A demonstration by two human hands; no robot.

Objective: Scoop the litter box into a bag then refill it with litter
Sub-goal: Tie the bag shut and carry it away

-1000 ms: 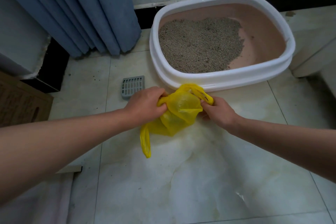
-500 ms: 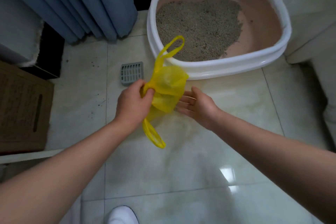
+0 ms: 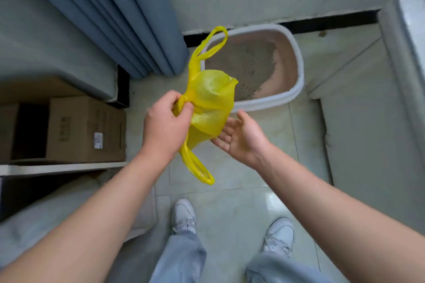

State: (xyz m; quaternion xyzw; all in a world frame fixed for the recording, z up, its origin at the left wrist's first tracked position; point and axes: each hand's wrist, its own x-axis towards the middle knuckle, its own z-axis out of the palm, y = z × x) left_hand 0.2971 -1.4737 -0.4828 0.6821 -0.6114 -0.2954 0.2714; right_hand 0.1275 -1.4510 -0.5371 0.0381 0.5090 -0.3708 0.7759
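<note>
A yellow plastic bag point(image 3: 210, 103) hangs in the air in front of me, one handle loop sticking up and the other dangling down. My left hand point(image 3: 165, 122) grips it at the bunched neck. My right hand point(image 3: 241, 135) is held palm up with fingers straight, just under and beside the bag's right side. Behind the bag on the floor stands the white-rimmed, pink litter box point(image 3: 296, 57), with grey litter point(image 3: 246, 64) heaped toward its left side and bare pink bottom at the right.
A blue curtain point(image 3: 128, 20) hangs at the left of the box. A cardboard box point(image 3: 85, 128) sits on a low shelf at the left. A grey-white ledge point(image 3: 395, 71) runs along the right. My two white shoes point(image 3: 184, 216) stand on the tiled floor.
I have stood up, so the view is higher and the litter box looks smaller. My left hand lifted the bag off the floor; my right hand let go and opened under it.
</note>
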